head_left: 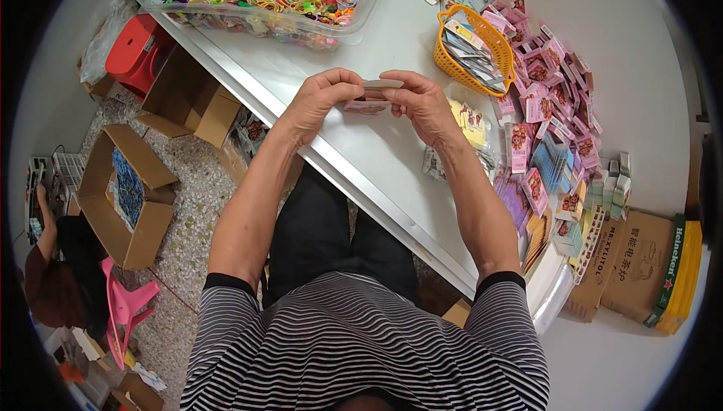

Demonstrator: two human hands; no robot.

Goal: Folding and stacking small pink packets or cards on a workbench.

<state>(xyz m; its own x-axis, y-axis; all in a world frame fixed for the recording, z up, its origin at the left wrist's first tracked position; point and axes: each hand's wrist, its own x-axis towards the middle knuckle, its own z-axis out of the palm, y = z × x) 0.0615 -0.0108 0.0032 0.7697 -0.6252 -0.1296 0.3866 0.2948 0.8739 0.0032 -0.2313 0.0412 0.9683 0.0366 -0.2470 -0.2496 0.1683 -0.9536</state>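
White table (422,42) across the upper middle, edge running diagonally from upper left to lower right. Speckled floor (188,215) to the left below it, with open cardboard boxes (128,196) and a red stool (139,50) near the table's corner. Long clear plastic tray (361,16) at the table's far edge, heaped with bright, many-coloured hair ties and small trinkets. Broad scatter of pink packaged cards (553,95) on the right of the table, with stacks of other small packets toward the near right edge. Orange plastic basket (493,42) between tray and pink scatter, holding a sheaf of flat cards, tilted on its side. Clear bag with yellow contents (471,121) just beside the right wrist, lying flat.

Both forearms rising from the lower edge, meeting above the table's near edge. Left hand (316,102) closed in a pinch, thumb and fingertips curled onto the left end of a small flat card (373,96). Right hand (422,102) likewise pinched shut on the card's right end, fingers bent over its top edge. Card held in the air between the two hands, level, clear of the tabletop, upper strip pale and lower part pinkish. Detail of the card's face too small to tell.
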